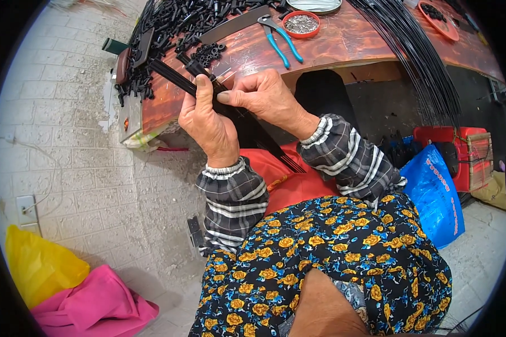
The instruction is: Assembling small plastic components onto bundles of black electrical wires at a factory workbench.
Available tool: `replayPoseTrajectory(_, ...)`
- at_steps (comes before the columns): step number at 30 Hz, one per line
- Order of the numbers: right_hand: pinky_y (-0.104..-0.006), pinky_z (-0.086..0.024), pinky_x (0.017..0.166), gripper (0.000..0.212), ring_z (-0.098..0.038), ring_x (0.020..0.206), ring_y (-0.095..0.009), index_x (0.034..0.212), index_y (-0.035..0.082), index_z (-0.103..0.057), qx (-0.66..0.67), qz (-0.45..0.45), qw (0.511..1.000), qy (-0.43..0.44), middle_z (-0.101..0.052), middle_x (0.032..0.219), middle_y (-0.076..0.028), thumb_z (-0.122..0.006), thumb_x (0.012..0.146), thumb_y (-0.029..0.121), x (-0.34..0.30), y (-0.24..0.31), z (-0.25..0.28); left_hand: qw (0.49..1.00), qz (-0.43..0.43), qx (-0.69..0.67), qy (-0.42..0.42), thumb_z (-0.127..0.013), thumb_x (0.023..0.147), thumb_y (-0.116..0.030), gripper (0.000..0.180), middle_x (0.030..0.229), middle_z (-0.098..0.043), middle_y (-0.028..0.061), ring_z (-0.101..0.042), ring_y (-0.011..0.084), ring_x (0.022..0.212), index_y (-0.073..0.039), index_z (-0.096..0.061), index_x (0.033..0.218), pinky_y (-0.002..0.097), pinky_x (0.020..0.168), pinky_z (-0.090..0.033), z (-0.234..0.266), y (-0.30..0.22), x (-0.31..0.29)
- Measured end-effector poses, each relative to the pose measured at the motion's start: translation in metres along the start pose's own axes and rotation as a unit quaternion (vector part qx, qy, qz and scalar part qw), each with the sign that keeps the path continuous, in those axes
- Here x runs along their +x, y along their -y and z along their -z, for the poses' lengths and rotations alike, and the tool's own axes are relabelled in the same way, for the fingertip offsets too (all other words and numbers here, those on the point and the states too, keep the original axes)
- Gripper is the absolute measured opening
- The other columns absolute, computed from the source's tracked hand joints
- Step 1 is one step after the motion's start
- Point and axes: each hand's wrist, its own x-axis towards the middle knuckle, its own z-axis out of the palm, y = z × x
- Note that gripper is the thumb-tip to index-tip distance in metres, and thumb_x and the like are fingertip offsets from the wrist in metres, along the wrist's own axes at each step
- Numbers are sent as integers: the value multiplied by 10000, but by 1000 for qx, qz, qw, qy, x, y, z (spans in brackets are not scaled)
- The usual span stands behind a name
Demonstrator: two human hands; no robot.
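My left hand (211, 123) is wrapped round a bundle of thin black rods (174, 77) that look like umbrella ribs, its thumb pointing up. The bundle slants from the table edge down toward my lap. Beside its upper end is a thicker black tube-like part (194, 66). My right hand (272, 101) is closed in a pinch against the bundle, thumb tip close to the left hand's fingers. Thin bright slivers show near the pinch, but what those fingertips hold is too small to name. Plaid sleeves cover both forearms.
On the reddish wooden table (348, 48) lie a heap of black plastic parts (180, 22), blue-handled pliers (281, 42) and a red dish of small metal pieces (301, 24). Long black rods (413, 56) hang over the edge at right. A blue bag (433, 194) stands beside a red stool (461, 151).
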Motion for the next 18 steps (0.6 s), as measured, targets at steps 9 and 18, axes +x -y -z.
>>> replayPoseTrajectory(9, -175, -308, 370, 308, -436, 420, -17, 651, 53, -664, 44, -64, 997, 12, -508, 515, 52, -732, 817, 303, -5, 11, 2, 1000, 13, -24, 12, -626, 908, -173, 244, 926, -632, 72, -639, 189, 789, 42, -589, 1017, 292, 739, -536, 1, -3, -1)
replayPoseTrajectory(18, -178, -320, 374, 324, -437, 419, -25, 655, 62, -657, 87, -135, 986, 47, -517, 536, 43, -741, 802, 338, 2, 4, 3, 999, 34, -35, 24, -623, 910, -205, 242, 889, -641, 85, -666, 234, 770, 14, -590, 1007, 314, 712, -558, 7, -3, -2)
